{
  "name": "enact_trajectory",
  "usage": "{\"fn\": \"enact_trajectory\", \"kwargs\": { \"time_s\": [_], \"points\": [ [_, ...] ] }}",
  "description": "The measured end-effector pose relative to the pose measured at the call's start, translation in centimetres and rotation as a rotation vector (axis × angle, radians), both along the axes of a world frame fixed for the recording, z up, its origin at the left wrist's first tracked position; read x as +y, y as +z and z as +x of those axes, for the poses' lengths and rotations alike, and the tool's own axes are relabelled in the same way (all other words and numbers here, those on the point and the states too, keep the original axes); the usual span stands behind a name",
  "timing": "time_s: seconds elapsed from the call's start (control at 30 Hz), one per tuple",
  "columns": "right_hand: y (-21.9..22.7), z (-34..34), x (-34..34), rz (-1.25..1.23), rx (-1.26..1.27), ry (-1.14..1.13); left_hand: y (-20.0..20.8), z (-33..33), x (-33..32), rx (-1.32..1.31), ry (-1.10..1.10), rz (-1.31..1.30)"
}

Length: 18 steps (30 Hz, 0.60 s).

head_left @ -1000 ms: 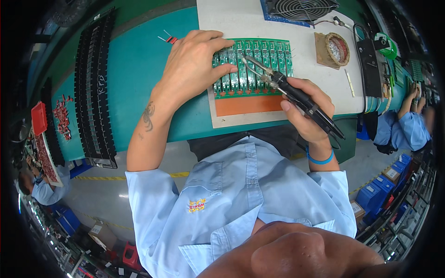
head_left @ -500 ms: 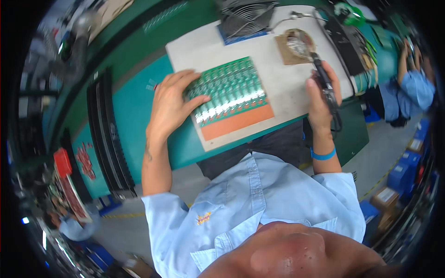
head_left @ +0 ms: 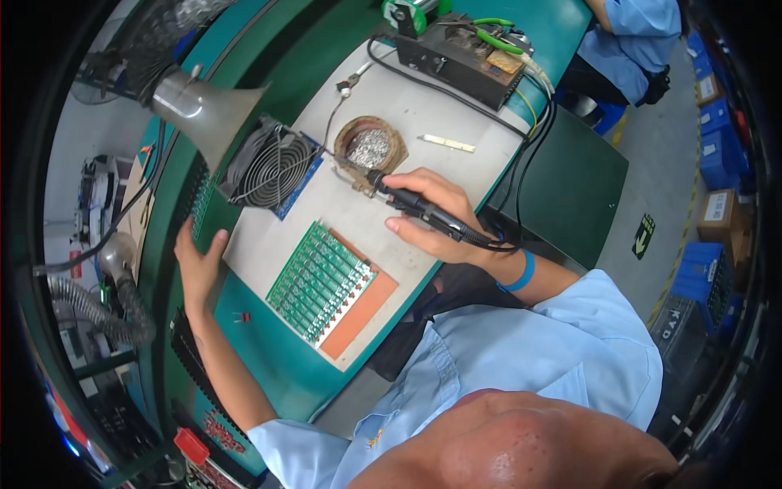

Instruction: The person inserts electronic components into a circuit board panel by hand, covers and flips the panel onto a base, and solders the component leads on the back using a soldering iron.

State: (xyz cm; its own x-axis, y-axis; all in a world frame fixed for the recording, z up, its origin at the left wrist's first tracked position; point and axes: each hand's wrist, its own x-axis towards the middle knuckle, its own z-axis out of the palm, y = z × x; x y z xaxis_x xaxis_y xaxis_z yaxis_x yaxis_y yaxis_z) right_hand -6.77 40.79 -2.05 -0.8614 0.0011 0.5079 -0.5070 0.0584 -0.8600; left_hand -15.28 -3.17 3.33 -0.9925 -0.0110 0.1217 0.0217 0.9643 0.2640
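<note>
left hand (head_left: 198,270) — stretched forward, fingers spread | right hand (head_left: 445,194) — fingers round soldering iron (head_left: 413,203)

There is one left hand (head_left: 199,265), one right hand (head_left: 450,198), one iron (head_left: 428,214), one fan (head_left: 273,173), one pot (head_left: 340,145) and one pale stick (head_left: 445,143). Boards number two: a near board (head_left: 319,283) and a far board (head_left: 199,204) at left. One hood (head_left: 204,110) is far left, one red tray (head_left: 191,447) near left, one co-worker (head_left: 635,33) far right.

Circuit board (head_left: 322,284) on a sheet (head_left: 432,114) on the worktop (head_left: 277,367), fan (head_left: 277,169) behind it to the left, bowl (head_left: 366,121) right of the fan, box (head_left: 460,65) farther back at right
</note>
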Motion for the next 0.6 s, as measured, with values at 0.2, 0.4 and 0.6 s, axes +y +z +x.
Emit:
{"fn": "enact_trajectory", "kwargs": {
  "time_s": [0.2,0.4,0.6],
  "points": [
    [-0.2,-0.2,-0.3,0.050,0.050,-0.003,-6.8,-11.3,-12.5,0.017,0.164,-0.134],
    [-0.2,-0.5,-0.1,0.074,0.054,-0.006,-8.4,-16.1,-14.8,-0.086,-0.048,-0.026],
    [0.5,-0.2,-0.3,0.096,0.074,-0.010,-8.0,-14.6,-12.7,-0.086,-0.035,0.082]
  ]
}}
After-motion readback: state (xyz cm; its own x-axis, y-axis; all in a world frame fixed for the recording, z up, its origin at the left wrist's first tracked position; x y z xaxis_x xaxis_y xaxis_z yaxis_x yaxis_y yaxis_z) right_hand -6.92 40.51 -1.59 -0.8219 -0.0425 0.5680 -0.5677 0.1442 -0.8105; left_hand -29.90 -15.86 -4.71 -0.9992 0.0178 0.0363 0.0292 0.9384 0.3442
